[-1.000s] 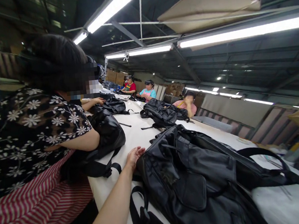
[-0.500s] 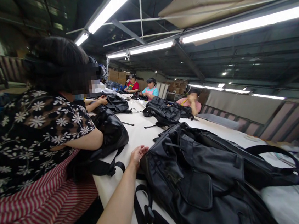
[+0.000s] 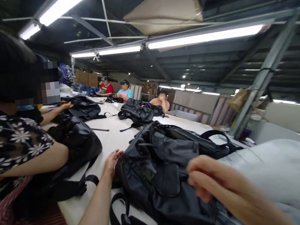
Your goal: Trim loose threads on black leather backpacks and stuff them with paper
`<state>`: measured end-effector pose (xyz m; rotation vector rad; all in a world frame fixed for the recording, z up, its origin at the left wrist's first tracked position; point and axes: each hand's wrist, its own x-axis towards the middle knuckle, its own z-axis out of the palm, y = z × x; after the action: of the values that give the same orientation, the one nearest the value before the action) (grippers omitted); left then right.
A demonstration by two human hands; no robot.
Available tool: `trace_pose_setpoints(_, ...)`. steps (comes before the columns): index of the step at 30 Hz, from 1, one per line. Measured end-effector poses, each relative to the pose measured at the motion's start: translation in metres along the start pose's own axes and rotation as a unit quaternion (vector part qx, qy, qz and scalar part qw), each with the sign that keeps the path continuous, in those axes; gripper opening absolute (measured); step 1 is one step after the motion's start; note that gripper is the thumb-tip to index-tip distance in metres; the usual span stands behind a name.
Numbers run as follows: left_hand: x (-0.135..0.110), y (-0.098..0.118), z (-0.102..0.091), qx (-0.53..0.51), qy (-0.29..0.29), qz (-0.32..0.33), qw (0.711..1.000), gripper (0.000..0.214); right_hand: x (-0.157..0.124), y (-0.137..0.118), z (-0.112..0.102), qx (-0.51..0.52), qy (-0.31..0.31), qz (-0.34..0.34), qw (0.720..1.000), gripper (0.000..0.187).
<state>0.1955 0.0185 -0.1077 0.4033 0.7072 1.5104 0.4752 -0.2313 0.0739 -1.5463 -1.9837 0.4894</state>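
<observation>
While the L hand [image 3: 113, 163] rests, fingers loose & unclenched, at the left end of a big, black, leather-like backpack [image 3: 160, 172], the R hand [image 3: 213, 177] hangs in front of the bag's right half, fingers curled to thumb; blurred, so can't tell if it's holding anything. Bag lies btwn the hands on a long, white-topped bench [image 3: 112, 138], long axis running from L hand rightward, passing behind R. L is nearer, prob. touching the edge; R's gap unclear.
</observation>
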Motion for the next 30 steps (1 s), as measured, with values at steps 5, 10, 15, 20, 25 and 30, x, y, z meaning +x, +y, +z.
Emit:
trace_pose_setpoints(5, -0.016, 0.010, 0.008, 0.065, 0.009, 0.030, 0.997, 0.018, 0.050, 0.074, 0.057, -0.118, 0.037, 0.124, 0.985, 0.035)
trace_pose_setpoints(10, -0.027, 0.015, 0.016, 0.150, 0.040, 0.085, 0.984, 0.008, 0.057, 0.092, 0.090, -0.050, 0.093, 0.110, 0.988, 0.066)
trace_pose_setpoints(15, -0.064, 0.040, 0.025, 0.226, 0.117, 0.274, 0.927, 0.016, 0.036, 0.070, 0.098, -0.020, 0.114, -0.029, 0.993, 0.059)
trace_pose_setpoints(20, -0.147, 0.034, 0.032, 0.509, -0.100, 0.494, 0.698, 0.021, 0.019, 0.050, 0.117, 0.052, 0.153, -0.107, 0.981, 0.055)
trace_pose_setpoints(25, -0.176, -0.019, 0.041, 0.692, -0.239, 0.585, 0.349, 0.060, 0.003, 0.043, 0.124, 0.154, 0.198, -0.106, 0.962, 0.048)
trace_pose_setpoints(30, -0.142, -0.025, 0.034, 0.674, -0.179, 0.520, 0.493, 0.048, -0.009, 0.053, 0.138, 0.111, 0.221, -0.159, 0.956, 0.055)
